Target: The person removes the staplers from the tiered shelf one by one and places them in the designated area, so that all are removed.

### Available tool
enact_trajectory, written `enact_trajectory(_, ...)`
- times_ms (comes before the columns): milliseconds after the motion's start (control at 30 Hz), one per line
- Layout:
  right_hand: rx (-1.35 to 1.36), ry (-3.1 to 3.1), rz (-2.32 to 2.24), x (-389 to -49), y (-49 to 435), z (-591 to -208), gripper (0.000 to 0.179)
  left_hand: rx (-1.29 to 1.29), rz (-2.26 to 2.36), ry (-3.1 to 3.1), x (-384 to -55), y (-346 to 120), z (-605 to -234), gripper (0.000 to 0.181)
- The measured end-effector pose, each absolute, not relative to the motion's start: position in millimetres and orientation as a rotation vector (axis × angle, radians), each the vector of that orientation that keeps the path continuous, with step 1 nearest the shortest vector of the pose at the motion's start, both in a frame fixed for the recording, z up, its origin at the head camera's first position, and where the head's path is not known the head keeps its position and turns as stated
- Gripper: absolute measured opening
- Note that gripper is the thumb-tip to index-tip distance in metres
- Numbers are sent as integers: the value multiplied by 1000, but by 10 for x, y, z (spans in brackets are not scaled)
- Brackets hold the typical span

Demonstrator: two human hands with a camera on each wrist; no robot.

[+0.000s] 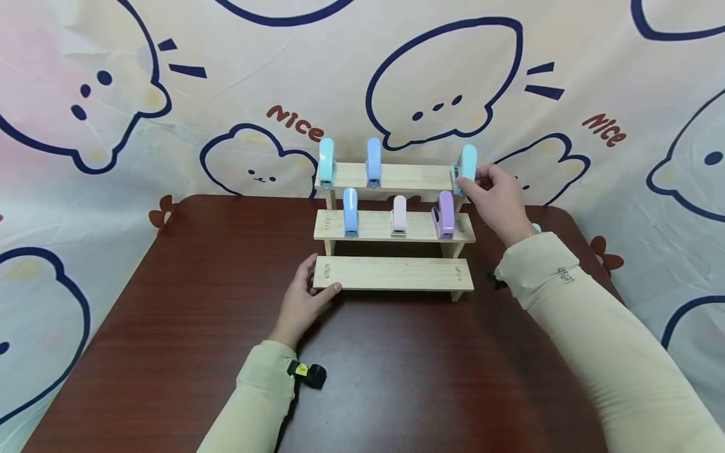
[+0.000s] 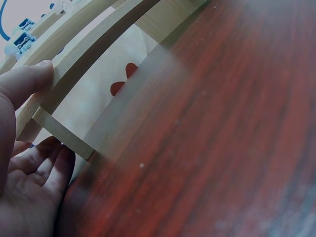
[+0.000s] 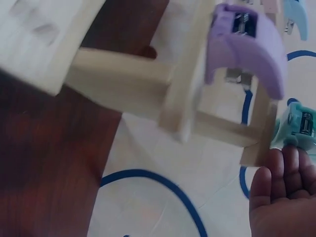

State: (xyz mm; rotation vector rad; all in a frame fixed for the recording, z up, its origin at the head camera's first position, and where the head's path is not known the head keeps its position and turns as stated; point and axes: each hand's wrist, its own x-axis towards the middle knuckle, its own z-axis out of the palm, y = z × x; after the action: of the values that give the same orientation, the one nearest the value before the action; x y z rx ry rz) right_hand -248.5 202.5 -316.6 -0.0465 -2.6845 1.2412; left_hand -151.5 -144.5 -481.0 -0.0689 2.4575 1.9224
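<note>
A three-step wooden shelf stand (image 1: 391, 274) stands on the table. My left hand (image 1: 300, 305) grips the left end of its lowest step, the thumb at the front edge and the other fingers round the side. At the right end of the top step, my right hand (image 1: 498, 202) pinches a turquoise stapler (image 1: 467, 162) that stands upright. In the right wrist view, fingertips touch the underside of this turquoise stapler (image 3: 302, 123). Along the top step are a teal stapler (image 1: 326, 162) and a blue stapler (image 1: 373, 162).
The middle step carries a blue stapler (image 1: 350, 212), a pale pink stapler (image 1: 399, 216) and a purple stapler (image 1: 445, 215). A small light-blue thing (image 1: 536, 227) shows partly behind my right wrist. The dark table (image 1: 425, 377) ends at a patterned cloth backdrop (image 1: 340, 75).
</note>
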Motion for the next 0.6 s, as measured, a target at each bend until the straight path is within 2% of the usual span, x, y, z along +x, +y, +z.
enact_trajectory(600, -69, -2635, 1216, -2349, 2319, -3319, 63, -93, 1869, 2475, -1516, -1439, -4800, 89)
